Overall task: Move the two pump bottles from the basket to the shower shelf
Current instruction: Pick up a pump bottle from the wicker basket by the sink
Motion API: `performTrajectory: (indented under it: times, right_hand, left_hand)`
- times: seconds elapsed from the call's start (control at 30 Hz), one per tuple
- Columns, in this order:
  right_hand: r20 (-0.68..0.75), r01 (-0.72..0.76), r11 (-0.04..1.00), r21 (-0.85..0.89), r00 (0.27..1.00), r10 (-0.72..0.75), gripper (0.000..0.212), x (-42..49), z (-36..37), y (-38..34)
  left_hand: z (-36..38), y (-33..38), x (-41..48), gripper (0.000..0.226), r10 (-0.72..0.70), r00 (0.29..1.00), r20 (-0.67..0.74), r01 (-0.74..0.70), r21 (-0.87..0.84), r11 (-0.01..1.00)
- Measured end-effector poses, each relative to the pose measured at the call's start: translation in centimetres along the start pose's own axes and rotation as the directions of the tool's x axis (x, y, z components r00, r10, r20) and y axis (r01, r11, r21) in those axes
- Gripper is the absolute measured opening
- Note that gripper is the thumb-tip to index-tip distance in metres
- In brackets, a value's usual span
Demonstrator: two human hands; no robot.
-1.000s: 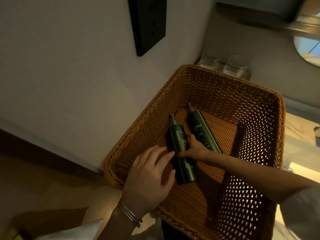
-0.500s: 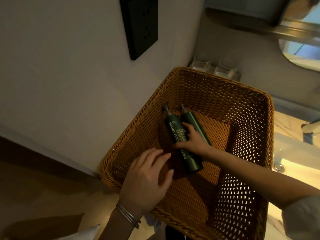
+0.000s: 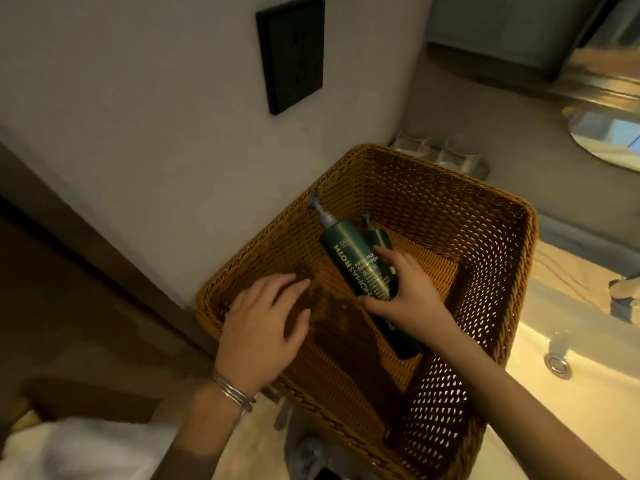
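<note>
A brown wicker basket (image 3: 498, 216) holds two dark green pump bottles. The nearer bottle (image 3: 349, 254), with pale lettering and a grey pump, is tilted up off the basket floor, and my right hand (image 3: 412, 299) grips its middle. The second bottle (image 3: 379, 237) lies just behind it, mostly hidden; its lower end (image 3: 405, 344) shows below my right wrist. My left hand (image 3: 263, 327) hovers over the basket's near left corner with fingers spread, holding nothing. No shower shelf is in view.
A white wall with a black socket plate (image 3: 291, 53) stands behind the basket. Two clear glasses (image 3: 457, 154) sit at the basket's far side. A lit white basin with a drain (image 3: 557, 365) lies to the right, and a mirror (image 3: 606, 140) hangs above it.
My right hand has closed on the nearer bottle and lifted its pump end up and toward the left. My left hand has drawn back slightly to the left.
</note>
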State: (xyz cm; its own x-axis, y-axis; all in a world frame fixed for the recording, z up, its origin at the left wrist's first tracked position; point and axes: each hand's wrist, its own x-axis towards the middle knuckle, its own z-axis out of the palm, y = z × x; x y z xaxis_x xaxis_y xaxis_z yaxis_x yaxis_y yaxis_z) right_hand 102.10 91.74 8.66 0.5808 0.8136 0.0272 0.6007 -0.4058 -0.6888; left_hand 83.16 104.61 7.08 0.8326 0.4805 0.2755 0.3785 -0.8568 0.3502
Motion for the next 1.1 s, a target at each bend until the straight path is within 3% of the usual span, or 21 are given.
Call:
performTrajectory:
  times: [0.2, 0.33, 0.53, 0.77, 0.87, 0.97, 1.1]
  right_hand:
    - [0.041, 0.148, 0.984, -0.100, 0.989, -0.144, 0.080, -0.4, 0.2, -0.3]
    - [0.087, 0.244, 0.967, -0.076, 0.967, -0.237, 0.079, -1.0, 0.3, -0.3]
    - [0.061, 0.339, 0.940, -0.042, 0.940, -0.336, 0.081, -3.2, -0.2, -2.0]
    - [0.119, 0.575, 0.818, -0.017, 0.814, -0.569, 0.083, -10.8, -3.1, -7.6]
    - [0.141, 0.610, 0.786, 0.097, 0.774, -0.618, 0.083, -14.2, -3.4, -10.3]
    - [0.237, 0.652, 0.747, 0.132, 0.711, -0.662, 0.084, -17.0, -0.3, -12.2]
    - [0.345, 0.683, 0.707, 0.185, 0.628, -0.697, 0.078, -21.7, 5.8, -13.9]
  left_hand:
    - [-0.5, 2.6, -3.6, 0.046, -0.110, 0.993, -0.046, 0.116, 0.162, 0.980]
    - [-1.5, 5.2, -6.6, 0.045, -0.206, 0.971, -0.118, 0.229, 0.227, 0.947]
    - [-3.7, 8.5, -12.3, 0.045, -0.306, 0.945, -0.116, 0.327, 0.290, 0.900]
    - [-6.0, 10.3, -20.3, 0.049, -0.564, 0.786, -0.252, 0.618, 0.297, 0.728]
    - [-6.5, 10.9, -24.5, 0.053, -0.635, 0.714, -0.294, 0.700, 0.280, 0.657]
    - [-7.2, 11.4, -29.0, 0.059, -0.681, 0.661, -0.316, 0.750, 0.258, 0.609]
    - [-7.9, 12.3, -36.5, 0.050, -0.727, 0.596, -0.342, 0.803, 0.217, 0.556]
